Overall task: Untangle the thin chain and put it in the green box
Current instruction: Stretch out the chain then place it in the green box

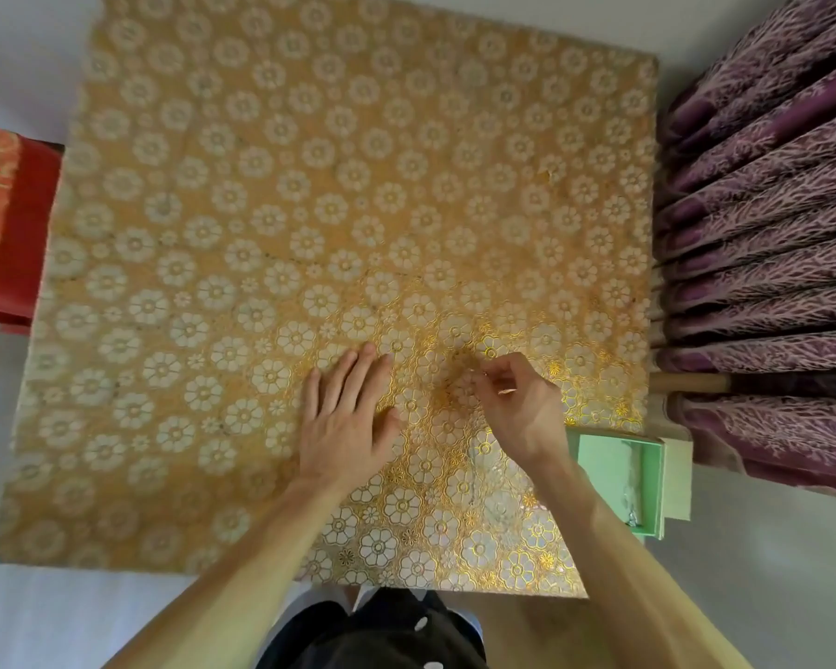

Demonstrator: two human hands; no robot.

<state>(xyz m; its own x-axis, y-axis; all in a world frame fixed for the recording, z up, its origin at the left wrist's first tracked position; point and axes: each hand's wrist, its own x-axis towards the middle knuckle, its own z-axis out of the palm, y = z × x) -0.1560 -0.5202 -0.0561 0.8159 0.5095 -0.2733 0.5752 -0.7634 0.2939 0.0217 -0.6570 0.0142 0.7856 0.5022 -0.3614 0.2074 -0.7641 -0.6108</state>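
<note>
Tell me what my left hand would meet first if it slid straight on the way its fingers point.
Nothing, as far as the picture shows. The left hand lies flat, fingers aimed away and slightly right; only tablecloth lies ahead to the far edge. The right hand sits off that line.

- left hand (346, 417) flat on table (261, 185), toward near edge
- right hand (512, 403) just right of it, pinching thin chain (454, 379) lying on table
- box (614, 475) at table's near right corner, beside right forearm
- curtain (768, 234) right of table
</note>
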